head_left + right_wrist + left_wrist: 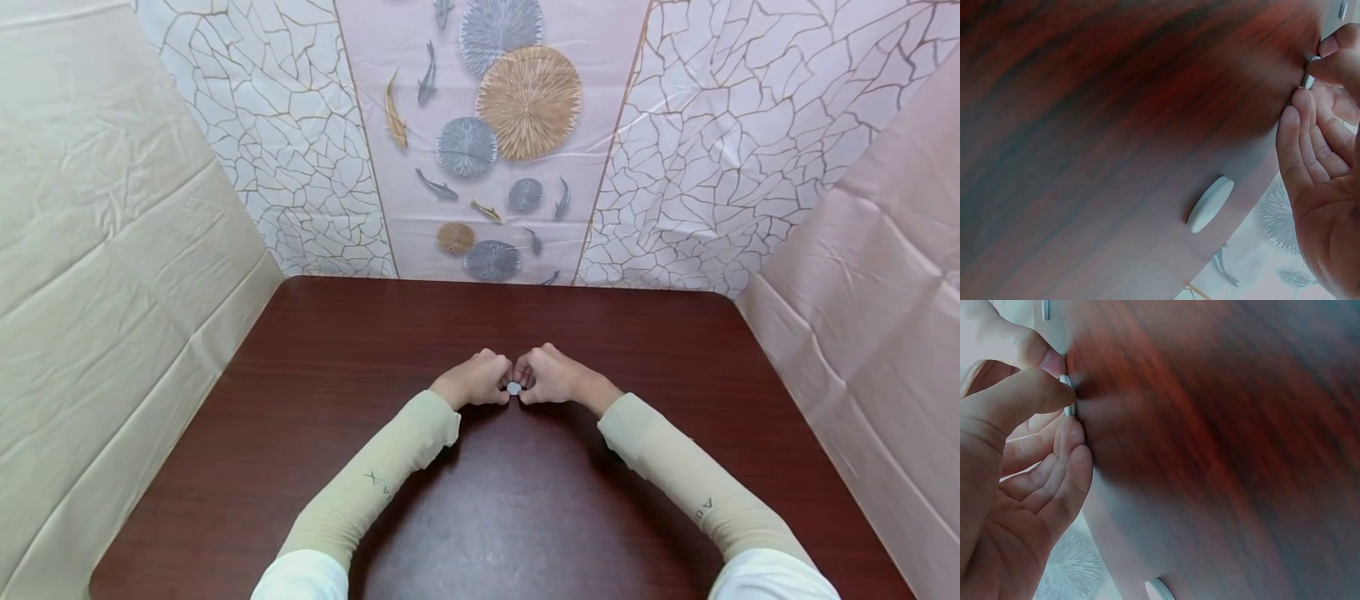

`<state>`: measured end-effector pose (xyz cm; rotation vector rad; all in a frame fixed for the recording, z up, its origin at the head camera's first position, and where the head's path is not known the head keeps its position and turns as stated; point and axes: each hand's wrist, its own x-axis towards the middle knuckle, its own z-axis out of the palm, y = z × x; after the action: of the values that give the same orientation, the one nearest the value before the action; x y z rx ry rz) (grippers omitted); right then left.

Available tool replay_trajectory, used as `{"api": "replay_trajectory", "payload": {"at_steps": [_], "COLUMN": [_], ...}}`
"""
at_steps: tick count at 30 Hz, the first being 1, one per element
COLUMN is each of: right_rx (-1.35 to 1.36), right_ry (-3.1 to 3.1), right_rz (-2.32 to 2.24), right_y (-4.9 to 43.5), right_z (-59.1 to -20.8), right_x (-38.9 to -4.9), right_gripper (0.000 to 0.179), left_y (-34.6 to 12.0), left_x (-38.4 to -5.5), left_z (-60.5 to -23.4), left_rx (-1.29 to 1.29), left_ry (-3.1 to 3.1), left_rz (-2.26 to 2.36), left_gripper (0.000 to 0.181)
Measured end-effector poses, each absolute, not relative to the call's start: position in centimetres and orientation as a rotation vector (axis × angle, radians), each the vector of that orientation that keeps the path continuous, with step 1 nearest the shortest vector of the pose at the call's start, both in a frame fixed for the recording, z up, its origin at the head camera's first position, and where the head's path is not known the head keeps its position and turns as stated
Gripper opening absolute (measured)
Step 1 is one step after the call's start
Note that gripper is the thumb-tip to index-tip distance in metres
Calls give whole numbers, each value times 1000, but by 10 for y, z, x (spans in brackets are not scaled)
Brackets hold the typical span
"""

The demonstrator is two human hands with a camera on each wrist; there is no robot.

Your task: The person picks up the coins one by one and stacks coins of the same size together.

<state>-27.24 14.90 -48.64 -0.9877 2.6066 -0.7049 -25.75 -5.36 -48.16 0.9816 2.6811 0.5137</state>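
A small, thin, pale grey disc [513, 388] is at the middle of the dark red-brown table, between the two hands. My left hand [480, 379] pinches its left edge, the thumb on the near side and curled fingers beyond. From the other side my right hand [551, 375] pinches the right edge in the same way. In the left wrist view the disc [1070, 409] shows as a thin rim behind the left thumb. The right wrist view has its edge [1309, 80] below the right thumb. Both hands stay low, close over the wood.
In the right wrist view a pale oval piece [1210, 204] lies on the wood near the far edge. The left wrist view shows part of a similar piece [1159, 589]. Cloth-covered walls enclose the table [360, 325] at the back and sides, the back one [525, 233] patterned with fish.
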Motion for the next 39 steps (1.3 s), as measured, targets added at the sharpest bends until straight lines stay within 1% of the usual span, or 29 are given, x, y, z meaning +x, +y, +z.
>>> {"api": "replay_trajectory", "payload": {"at_steps": [13,19,39], "right_rx": [-975,-983,-1026], "right_ry": [2603,2608,2599], "right_rz": [-715,-720,-761], "right_y": [150,149,151], "right_z": [-486,-486,-484], "right_x": [-272,-272,-272], "right_gripper": [18,18,17], "left_y": [-54,-52,-53], "left_x": [-258,-258,-264], "left_z": [-482,-479,-482], "left_rx": [966,933,921], "left_ry": [2684,2661,2627], "left_rz": [504,490,555], "left_gripper": [13,11,14]}}
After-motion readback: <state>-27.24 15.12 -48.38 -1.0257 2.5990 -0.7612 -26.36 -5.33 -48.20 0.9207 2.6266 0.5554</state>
